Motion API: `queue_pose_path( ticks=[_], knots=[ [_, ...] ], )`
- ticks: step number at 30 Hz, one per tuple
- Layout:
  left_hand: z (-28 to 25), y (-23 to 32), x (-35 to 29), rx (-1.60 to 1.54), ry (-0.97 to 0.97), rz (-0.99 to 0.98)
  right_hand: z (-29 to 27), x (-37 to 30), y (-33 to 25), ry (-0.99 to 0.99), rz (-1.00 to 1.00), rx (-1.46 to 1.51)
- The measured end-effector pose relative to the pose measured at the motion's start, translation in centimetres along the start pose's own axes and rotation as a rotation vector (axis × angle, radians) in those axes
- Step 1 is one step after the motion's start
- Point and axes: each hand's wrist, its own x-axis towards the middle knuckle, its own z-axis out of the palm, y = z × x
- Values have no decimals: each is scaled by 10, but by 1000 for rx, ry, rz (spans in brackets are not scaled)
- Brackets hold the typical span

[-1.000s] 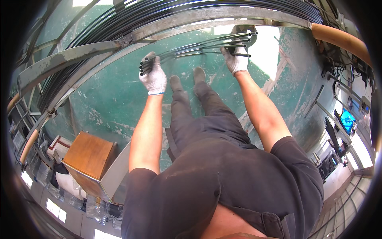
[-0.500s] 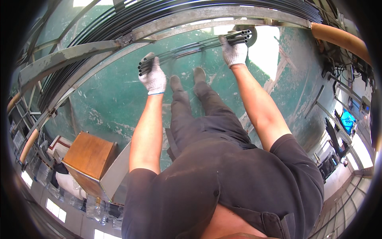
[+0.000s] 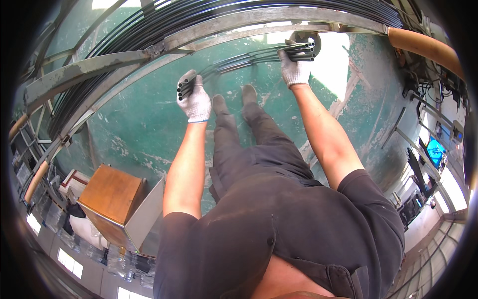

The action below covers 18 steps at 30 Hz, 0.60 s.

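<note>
I am looking down past my own legs and shoes at a green painted floor (image 3: 149, 129), and I am holding a bundle of thin dark metal tubes (image 3: 244, 59) stretched between both hands, just in front of the long steel rack frame (image 3: 124, 60). The tubes are long and springy, so I judge the two grips are set well apart to keep the bundle from sagging and fanning out; it is bowing slightly between them anyway.

My left hand (image 3: 195, 99), in a white knit glove, is gripping one end of the bundle, its fingers (image 3: 191, 82) curled tightly around the tubes, whose open ends are poking out just past the glove. My right hand (image 3: 295, 70), gloved the same way, is reaching farther forward, its fingers (image 3: 289, 52) wrapped closed around the other end, where the round tube mouths (image 3: 307, 50) are showing. More tubes of the same kind are lying along the rack's far rail (image 3: 209, 15). A wooden box (image 3: 110, 197) is sitting near the floor's left edge.
</note>
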Motion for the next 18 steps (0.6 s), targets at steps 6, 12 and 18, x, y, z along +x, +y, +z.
queue_pose_path(
  ticks=[6,12,18],
  knots=[
    [8,7,4,37,54,-39,-9,2,-15,-123,76,-179],
    [10,26,14,17,116,84,-13,-12,-17,-103,8,-200],
    [-6,7,-9,82,55,-6,-18,-31,-24,-106,-5,-87]
  ],
)
